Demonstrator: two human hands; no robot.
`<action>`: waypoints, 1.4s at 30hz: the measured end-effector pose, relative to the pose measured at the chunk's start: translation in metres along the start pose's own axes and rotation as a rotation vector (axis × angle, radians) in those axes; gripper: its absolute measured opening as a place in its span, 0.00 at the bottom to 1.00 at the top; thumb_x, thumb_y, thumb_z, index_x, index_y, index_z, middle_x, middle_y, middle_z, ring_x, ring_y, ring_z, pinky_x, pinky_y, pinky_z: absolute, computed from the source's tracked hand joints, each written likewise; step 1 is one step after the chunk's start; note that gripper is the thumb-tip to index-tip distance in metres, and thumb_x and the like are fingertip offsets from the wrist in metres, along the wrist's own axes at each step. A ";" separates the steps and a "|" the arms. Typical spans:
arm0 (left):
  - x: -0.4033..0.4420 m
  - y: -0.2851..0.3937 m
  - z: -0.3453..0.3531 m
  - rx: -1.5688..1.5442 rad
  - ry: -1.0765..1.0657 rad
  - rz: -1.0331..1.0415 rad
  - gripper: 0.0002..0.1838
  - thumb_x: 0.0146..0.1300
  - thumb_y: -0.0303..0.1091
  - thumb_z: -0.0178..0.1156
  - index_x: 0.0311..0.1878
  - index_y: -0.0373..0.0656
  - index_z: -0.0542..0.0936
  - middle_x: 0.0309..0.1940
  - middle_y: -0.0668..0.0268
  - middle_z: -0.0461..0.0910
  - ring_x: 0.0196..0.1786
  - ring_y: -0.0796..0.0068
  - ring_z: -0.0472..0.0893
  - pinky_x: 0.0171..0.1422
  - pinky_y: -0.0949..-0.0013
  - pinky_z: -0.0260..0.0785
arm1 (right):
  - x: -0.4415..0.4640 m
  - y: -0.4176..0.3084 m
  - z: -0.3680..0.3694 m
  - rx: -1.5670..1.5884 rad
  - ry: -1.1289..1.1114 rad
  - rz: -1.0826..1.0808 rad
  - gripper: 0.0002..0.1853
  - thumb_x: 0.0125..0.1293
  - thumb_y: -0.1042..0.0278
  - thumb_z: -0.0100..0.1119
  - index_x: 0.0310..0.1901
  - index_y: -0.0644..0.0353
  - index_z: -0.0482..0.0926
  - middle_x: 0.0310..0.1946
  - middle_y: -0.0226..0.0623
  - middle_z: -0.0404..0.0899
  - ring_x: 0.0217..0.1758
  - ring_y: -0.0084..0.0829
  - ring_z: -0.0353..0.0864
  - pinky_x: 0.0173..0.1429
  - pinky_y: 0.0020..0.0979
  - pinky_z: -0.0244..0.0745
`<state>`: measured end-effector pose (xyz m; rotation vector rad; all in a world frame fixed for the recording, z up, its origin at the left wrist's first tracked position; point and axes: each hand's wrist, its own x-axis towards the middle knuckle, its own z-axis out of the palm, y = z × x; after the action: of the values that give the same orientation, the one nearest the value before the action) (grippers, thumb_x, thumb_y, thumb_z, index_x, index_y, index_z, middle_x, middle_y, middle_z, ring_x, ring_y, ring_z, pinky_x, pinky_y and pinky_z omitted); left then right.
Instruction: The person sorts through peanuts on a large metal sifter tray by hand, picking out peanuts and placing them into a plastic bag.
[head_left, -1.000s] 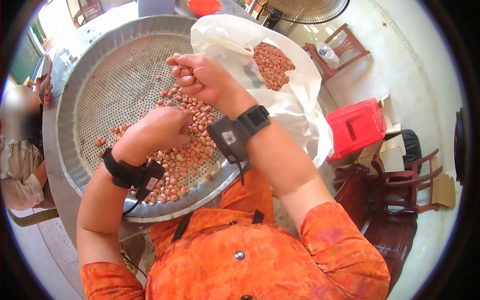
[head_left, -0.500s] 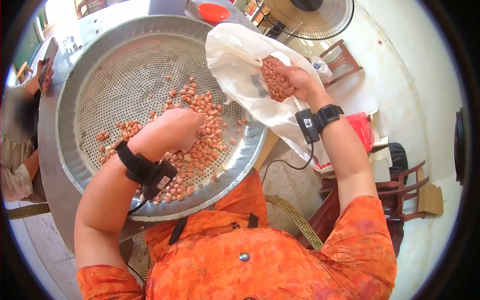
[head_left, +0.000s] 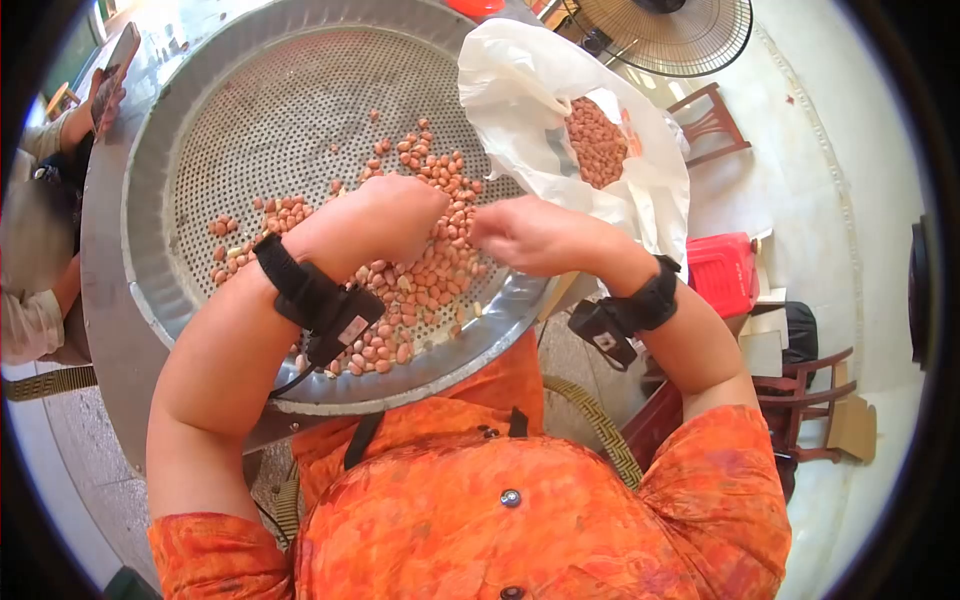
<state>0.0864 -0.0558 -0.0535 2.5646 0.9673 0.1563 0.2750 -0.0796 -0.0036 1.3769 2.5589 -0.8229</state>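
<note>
A round perforated metal tray (head_left: 300,130) holds a loose pile of shelled peanuts (head_left: 420,290), with a few scattered around it. My left hand (head_left: 405,215) is closed low over the pile; its fingertips are turned away, and I cannot make out what they hold. Just to its right, my right hand (head_left: 525,235) is also closed above the peanuts near the tray's right side, its contents hidden. Beside the tray an open white bag (head_left: 510,95) shows more peanuts (head_left: 597,145) inside.
A grey table (head_left: 110,250) carries the tray. Behind the bag stands a fan (head_left: 665,35), with a red basket (head_left: 722,272) and wooden chairs (head_left: 815,400) to the right. A red bowl (head_left: 475,6) is at the top. Another person's hand (head_left: 105,100) holds a phone at left.
My right hand has left the peanuts in the bag and moved left over the tray, close to my left hand. The view has shifted slightly, and my left hand stays over the pile.
</note>
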 end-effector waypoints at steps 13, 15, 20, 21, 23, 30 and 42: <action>0.000 -0.026 -0.010 0.034 0.352 -0.243 0.10 0.45 0.23 0.53 0.35 0.35 0.73 0.32 0.51 0.75 0.40 0.54 0.75 0.41 0.58 0.67 | 0.011 0.026 0.001 -0.149 0.035 0.214 0.29 0.41 0.63 0.64 0.46 0.68 0.69 0.38 0.50 0.74 0.43 0.42 0.74 0.48 0.33 0.69; 0.008 -0.025 -0.007 -0.037 0.125 -0.134 0.12 0.45 0.22 0.53 0.36 0.34 0.73 0.32 0.50 0.75 0.40 0.53 0.75 0.42 0.58 0.67 | 0.018 0.011 0.013 -0.042 0.070 0.205 0.33 0.39 0.61 0.67 0.46 0.70 0.67 0.39 0.50 0.73 0.43 0.40 0.74 0.47 0.32 0.69; 0.014 -0.003 0.008 -0.286 0.081 -0.089 0.11 0.46 0.22 0.51 0.36 0.31 0.71 0.30 0.51 0.76 0.38 0.58 0.78 0.38 0.62 0.70 | 0.040 -0.016 0.028 0.205 0.260 0.014 0.21 0.44 0.64 0.62 0.36 0.72 0.71 0.27 0.46 0.77 0.36 0.42 0.77 0.42 0.34 0.72; 0.016 -0.004 0.008 -0.286 0.080 -0.091 0.11 0.46 0.22 0.51 0.36 0.31 0.71 0.30 0.51 0.76 0.38 0.58 0.78 0.38 0.62 0.70 | 0.041 -0.015 0.029 0.207 0.259 0.013 0.21 0.44 0.64 0.62 0.36 0.72 0.71 0.27 0.46 0.77 0.36 0.42 0.77 0.42 0.34 0.72; 0.019 -0.003 0.000 -0.853 -0.040 -0.341 0.11 0.50 0.23 0.51 0.39 0.32 0.69 0.29 0.56 0.76 0.36 0.67 0.78 0.35 0.66 0.73 | 0.048 -0.006 0.031 0.414 0.346 0.175 0.14 0.47 0.68 0.59 0.32 0.71 0.72 0.22 0.42 0.76 0.29 0.35 0.79 0.36 0.32 0.75; 0.015 -0.017 -0.018 -1.611 0.157 -0.195 0.19 0.52 0.16 0.41 0.50 0.32 0.64 0.39 0.58 0.73 0.42 0.70 0.77 0.43 0.70 0.75 | 0.026 -0.010 0.000 1.327 0.356 0.063 0.14 0.58 0.81 0.42 0.46 0.75 0.66 0.36 0.44 0.74 0.32 0.27 0.77 0.35 0.22 0.76; 0.016 -0.029 -0.020 -1.652 0.067 -0.241 0.25 0.45 0.13 0.38 0.52 0.30 0.63 0.45 0.52 0.69 0.49 0.60 0.74 0.52 0.64 0.71 | 0.026 0.013 0.030 2.233 0.430 0.043 0.23 0.69 0.59 0.31 0.48 0.76 0.61 0.45 0.56 0.66 0.48 0.47 0.70 0.57 0.42 0.67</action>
<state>0.0763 -0.0194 -0.0474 0.9261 0.6327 0.6367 0.2662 -0.0697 -0.0433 1.5207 0.5728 -3.9119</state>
